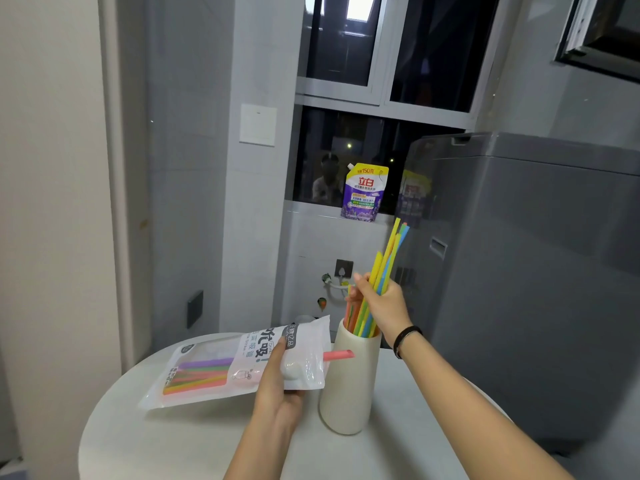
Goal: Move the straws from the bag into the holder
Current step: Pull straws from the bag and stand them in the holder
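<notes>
Rainbow straws bunched in my right hand are going into the holder, left hand gripping the bag, roughly halfway, 1 poking out.

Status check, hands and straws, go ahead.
Left hand grips bag, pink straw poking out. Right hand lowering straw bunch into holder. Nothing blocking.

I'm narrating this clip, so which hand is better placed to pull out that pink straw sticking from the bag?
Probably the right hand: once it drops its straws into the holder, the pink straw is just beside it. The left hand is holding the bag.
</notes>
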### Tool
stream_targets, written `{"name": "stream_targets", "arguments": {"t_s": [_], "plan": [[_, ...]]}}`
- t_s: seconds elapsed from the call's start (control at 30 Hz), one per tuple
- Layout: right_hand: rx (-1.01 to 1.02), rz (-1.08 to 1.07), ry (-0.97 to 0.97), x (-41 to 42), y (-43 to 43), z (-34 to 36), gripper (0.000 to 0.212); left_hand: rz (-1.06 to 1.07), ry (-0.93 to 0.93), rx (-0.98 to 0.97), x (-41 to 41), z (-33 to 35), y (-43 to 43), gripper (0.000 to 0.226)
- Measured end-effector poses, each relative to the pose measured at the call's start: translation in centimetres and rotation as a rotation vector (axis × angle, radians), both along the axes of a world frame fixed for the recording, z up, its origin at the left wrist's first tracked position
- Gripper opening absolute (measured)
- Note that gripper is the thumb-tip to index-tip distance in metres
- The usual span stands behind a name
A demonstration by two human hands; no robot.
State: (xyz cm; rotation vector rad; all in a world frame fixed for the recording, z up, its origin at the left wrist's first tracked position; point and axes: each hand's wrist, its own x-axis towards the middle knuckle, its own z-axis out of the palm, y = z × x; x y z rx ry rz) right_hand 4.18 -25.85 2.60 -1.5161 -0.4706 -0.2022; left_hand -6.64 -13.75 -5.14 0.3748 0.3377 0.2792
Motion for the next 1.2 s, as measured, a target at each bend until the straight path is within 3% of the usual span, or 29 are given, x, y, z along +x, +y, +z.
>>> {"name": "stream_targets", "arguments": {"t_s": [0.23,0.4,0.5,0.57,0.63,0.7,0.8,0.83,0.9,1.03,1.2], "plan": [[-0.075,-0.003,-0.050,-0.1,-0.3,0.3,0.012,0.011,0.019,-0.009,-0.1,0.3,-0.1,0.023],[-0.270,-0.147,-0.273,0.0,-0.6,0.9,0.023,0.015,0.020,0.001,-0.2,0.2,-0.1,0.025],[-0.426,-0.174,-0.252,-0.1,-0.9,0.2,0.067,0.009,0.021,0.008,-0.3,0.1,-0.1,0.012],[-0.408,-0.174,-0.150,0.0,-1.1,-0.6,0.103,0.010,0.016,0.006,-0.4,0.2,-0.1,0.008],[-0.328,-0.168,-0.010,0.1,-1.2,-1.7,0.119,0.020,0.007,-0.007,-0.5,0.3,-0.2,0.014],[-0.274,-0.130,0.122,0.4,-1.4,-2.7,0.106,0.016,0.000,-0.015,-0.5,0.4,-0.2,0.014],[-0.306,-0.025,0.190,1.0,-1.5,-3.7,0.037,0.005,-0.005,-0.031,-0.6,0.4,-0.1,0.006],[-0.294,-0.017,0.186,1.1,-1.4,-3.8,0.025,0.006,-0.003,-0.032,-0.6,0.4,-0.1,0.006],[-0.222,-0.061,0.177,1.4,-1.3,-3.6,0.017,0.005,-0.009,-0.025,-0.8,0.5,-0.1,0.003],[-0.142,-0.161,0.216,1.8,-1.4,-3.1,0.023,-0.012,0.009,-0.007,-0.8,0.5,-0.1,0.002],[-0.197,-0.126,0.219,1.2,-1.5,-3.2,0.020,-0.027,0.014,-0.010,-0.7,0.3,-0.2,0.001]]}}
